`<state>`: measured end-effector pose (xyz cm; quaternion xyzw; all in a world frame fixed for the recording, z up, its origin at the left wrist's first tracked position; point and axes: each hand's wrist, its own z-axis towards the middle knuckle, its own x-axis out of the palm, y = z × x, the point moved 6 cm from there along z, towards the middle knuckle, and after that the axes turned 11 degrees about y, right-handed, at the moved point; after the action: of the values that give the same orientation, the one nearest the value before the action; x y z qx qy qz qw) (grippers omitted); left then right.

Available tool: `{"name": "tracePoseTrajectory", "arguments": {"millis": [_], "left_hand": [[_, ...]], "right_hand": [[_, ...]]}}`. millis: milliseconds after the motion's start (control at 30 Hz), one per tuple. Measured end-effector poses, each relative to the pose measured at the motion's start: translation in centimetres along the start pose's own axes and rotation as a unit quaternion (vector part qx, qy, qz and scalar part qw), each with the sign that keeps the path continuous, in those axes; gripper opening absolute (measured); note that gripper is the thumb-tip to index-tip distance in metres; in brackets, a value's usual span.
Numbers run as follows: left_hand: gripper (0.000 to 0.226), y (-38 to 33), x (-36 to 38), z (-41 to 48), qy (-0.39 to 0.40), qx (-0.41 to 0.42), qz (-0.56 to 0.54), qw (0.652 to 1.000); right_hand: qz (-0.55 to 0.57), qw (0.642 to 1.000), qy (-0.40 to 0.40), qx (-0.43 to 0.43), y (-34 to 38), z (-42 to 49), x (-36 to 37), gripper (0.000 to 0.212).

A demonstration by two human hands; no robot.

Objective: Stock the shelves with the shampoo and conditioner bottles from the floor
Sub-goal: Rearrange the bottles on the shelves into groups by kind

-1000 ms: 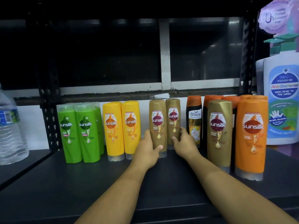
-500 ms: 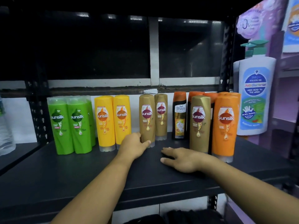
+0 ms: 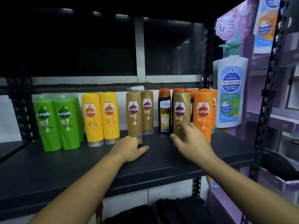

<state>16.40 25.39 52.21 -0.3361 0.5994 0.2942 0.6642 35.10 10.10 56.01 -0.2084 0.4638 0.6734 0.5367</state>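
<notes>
"On the dark shelf [image 3: 80, 173], what have they got lined up?"

"A row of bottles along the back, all upright. From the left there are two green bottles [image 3: 55, 122], two yellow bottles [image 3: 100, 117], a pair of gold bottles [image 3: 140, 113] and a black bottle [image 3: 164, 110] with an orange cap. The orange bottles [image 3: 203, 113] are at the right end. The front gold bottle [image 3: 181, 109] stands ahead of the row, just beside the nearest orange one."

"And the hands?"

"Apart, one to each side. The left hand [image 3: 129, 148] lies knuckles-up on the shelf at the foot of the nearer bottle of the gold pair, thumb stretched out flat, gripping nothing. The right hand [image 3: 192, 143] is up in front of the lower part of the front gold bottle, fingers spread, thumb out to the bottle's left. It's blurred, so I can't tell whether the fingertips touch. They aren't wrapped round it."

"Anything else about?"

"A tall white pump bottle [image 3: 231, 91] with a green pump stands just right of the orange ones, and dark bags [image 3: 178, 210] sit below the shelf."
</notes>
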Motion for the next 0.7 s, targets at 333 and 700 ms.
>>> {"name": "tracePoseTrajectory", "arguments": {"millis": [333,700], "left_hand": [[0.062,0.0,0.9,-0.3,0.076,0.007,-0.062,0.995],[0.051,1.0,0.9,-0.4,0.019,-0.039,-0.066,0.997]], "right_hand": [[0.045,0.989,-0.028,0.136,-0.5,-0.3,1.9,0.091],[0.065,0.98,-0.015,0.185,-0.6,2.5,4.9,0.092]]}}
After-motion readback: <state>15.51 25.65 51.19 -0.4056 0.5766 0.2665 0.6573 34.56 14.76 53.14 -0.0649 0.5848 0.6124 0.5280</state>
